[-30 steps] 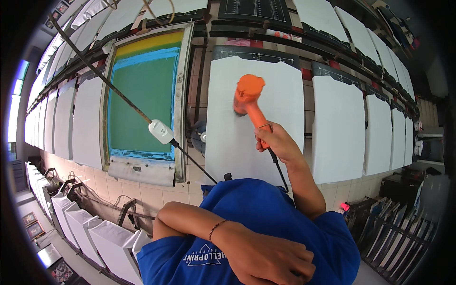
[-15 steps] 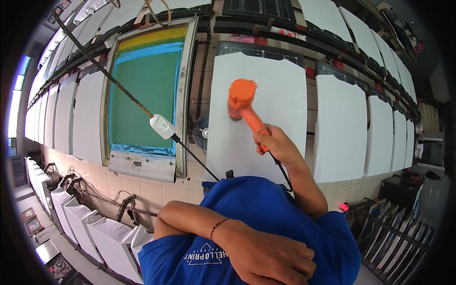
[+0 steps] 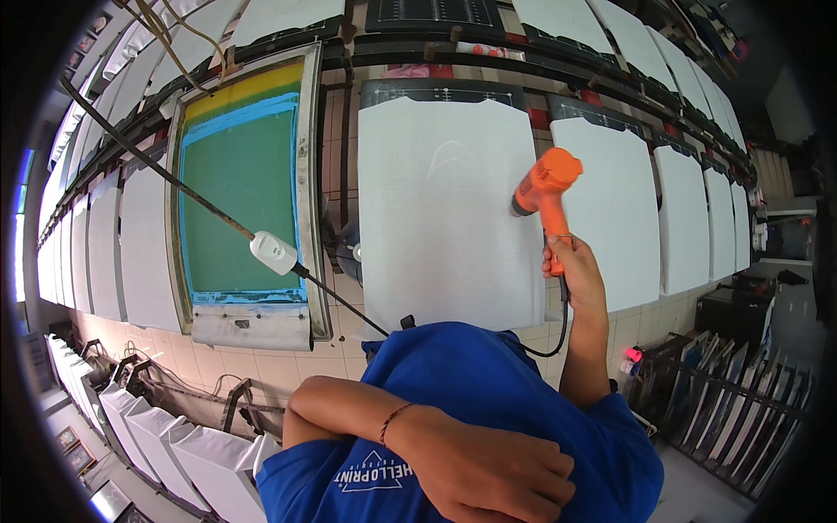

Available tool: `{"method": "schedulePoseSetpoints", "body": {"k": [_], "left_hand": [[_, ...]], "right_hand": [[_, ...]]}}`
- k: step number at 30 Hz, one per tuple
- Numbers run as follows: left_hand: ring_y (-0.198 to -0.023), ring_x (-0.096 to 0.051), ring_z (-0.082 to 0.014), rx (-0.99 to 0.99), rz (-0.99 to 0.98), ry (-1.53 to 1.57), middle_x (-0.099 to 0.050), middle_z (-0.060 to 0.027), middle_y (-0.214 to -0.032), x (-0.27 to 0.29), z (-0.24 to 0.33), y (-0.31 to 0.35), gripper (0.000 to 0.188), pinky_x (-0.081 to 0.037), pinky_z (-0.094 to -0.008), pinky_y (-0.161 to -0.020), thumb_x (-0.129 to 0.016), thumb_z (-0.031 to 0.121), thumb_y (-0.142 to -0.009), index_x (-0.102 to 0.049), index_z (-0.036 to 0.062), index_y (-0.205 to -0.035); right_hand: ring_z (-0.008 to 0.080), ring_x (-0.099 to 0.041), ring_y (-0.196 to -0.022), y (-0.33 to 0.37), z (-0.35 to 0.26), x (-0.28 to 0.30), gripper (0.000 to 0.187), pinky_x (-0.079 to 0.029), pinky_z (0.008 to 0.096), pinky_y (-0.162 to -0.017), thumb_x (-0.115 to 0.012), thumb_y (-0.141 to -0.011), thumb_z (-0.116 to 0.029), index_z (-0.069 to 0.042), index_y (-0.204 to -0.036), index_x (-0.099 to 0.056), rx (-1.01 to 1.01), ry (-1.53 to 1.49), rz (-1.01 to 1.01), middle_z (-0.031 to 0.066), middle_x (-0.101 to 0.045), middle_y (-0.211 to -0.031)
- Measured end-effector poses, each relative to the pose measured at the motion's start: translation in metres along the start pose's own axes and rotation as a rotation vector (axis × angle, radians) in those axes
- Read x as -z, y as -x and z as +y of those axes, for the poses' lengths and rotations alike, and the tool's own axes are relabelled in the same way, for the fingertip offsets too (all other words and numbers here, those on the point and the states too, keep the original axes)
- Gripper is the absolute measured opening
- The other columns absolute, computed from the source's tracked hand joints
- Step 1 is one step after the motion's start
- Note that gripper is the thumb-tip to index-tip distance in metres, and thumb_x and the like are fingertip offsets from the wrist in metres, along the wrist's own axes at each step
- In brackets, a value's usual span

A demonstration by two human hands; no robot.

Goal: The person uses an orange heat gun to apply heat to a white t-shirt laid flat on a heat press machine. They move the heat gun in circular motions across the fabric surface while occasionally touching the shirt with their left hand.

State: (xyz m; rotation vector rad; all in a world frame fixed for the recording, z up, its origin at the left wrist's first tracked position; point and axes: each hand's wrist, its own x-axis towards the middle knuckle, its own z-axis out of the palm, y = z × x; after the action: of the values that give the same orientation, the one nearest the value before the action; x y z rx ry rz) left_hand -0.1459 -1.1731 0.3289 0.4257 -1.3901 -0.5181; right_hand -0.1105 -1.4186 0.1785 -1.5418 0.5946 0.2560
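Note:
My right hand is wrapped round the handle of an orange heat gun. Its dark nozzle points left and down, over the right edge of a white shirt stretched on a flat black printing board. Faint curved lines show near the middle of the shirt. Across my chest lies my left arm, with my left hand resting on my blue shirt. Its fingers curl under, and whatever they may hold is hidden. A black cord runs from the heat gun's handle down behind my body.
A framed printing screen with green mesh and blue tape lies to the left. In front of it hangs a white plug connector on a slanting cable. More white shirts on boards line both sides. Frames stand in a rack at lower right.
My right hand has swung the heat gun rightward, from above the middle of the shirt to its right edge. The view has shifted slightly. My left hand stays on my chest.

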Motion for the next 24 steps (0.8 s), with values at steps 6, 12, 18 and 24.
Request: {"method": "schedulePoseSetpoints", "body": {"k": [6, 12, 18, 24], "left_hand": [[-0.069, -0.057, -0.0323, -0.030, 0.150, 0.040, -0.057, -0.0156, -0.074, -0.025, -0.017, 0.007, 0.026, -0.047, -0.0410, -0.064, -0.056, 0.022, -0.097, -0.058, 0.0011, -0.082], [-0.065, -0.063, -0.0268, -0.086, 1.209, -0.009, -0.062, -0.0179, -0.072, -0.048, 0.026, -0.050, 0.018, -0.053, -0.0344, -0.062, -0.064, 0.009, -0.093, -0.059, -0.0049, -0.082], [-0.066, -0.063, -0.0262, -0.198, 1.431, 0.195, -0.062, -0.0171, -0.073, -0.070, 0.014, -0.050, 0.013, -0.053, -0.0345, -0.063, -0.065, 0.006, -0.091, -0.061, -0.0046, -0.085], [-0.071, -0.057, -0.0332, 0.026, 0.059, -0.032, -0.059, -0.0146, -0.078, -0.016, -0.004, 0.000, 0.016, -0.047, -0.0415, -0.066, -0.058, 0.016, -0.094, -0.063, 0.0004, -0.091]], "right_hand": [[0.0117, -0.060, -0.064, 0.006, -0.004, -0.023, 0.030, -0.050, 0.0272, -0.059, -0.065, -0.093, -0.031, -0.002, -0.097, -0.057, -0.008, -0.051, -0.057, 0.0027, -0.058, -0.078], [0.0124, -0.059, -0.067, 0.003, 0.001, -0.102, 0.031, -0.049, 0.0284, -0.060, -0.063, -0.094, -0.028, 0.000, -0.102, -0.057, -0.063, -0.091, -0.512, 0.0037, -0.058, -0.081], [0.0128, -0.058, -0.067, 0.005, 0.001, -0.127, 0.029, -0.049, 0.0282, -0.061, -0.062, -0.095, -0.026, 0.001, -0.103, -0.056, -0.097, -0.052, -0.610, 0.0041, -0.058, -0.083], [0.0118, -0.059, -0.066, 0.016, 0.009, -0.052, 0.029, -0.049, 0.0275, -0.058, -0.065, -0.093, -0.028, -0.001, -0.101, -0.057, -0.040, -0.100, -0.324, 0.0033, -0.058, -0.081]]}}
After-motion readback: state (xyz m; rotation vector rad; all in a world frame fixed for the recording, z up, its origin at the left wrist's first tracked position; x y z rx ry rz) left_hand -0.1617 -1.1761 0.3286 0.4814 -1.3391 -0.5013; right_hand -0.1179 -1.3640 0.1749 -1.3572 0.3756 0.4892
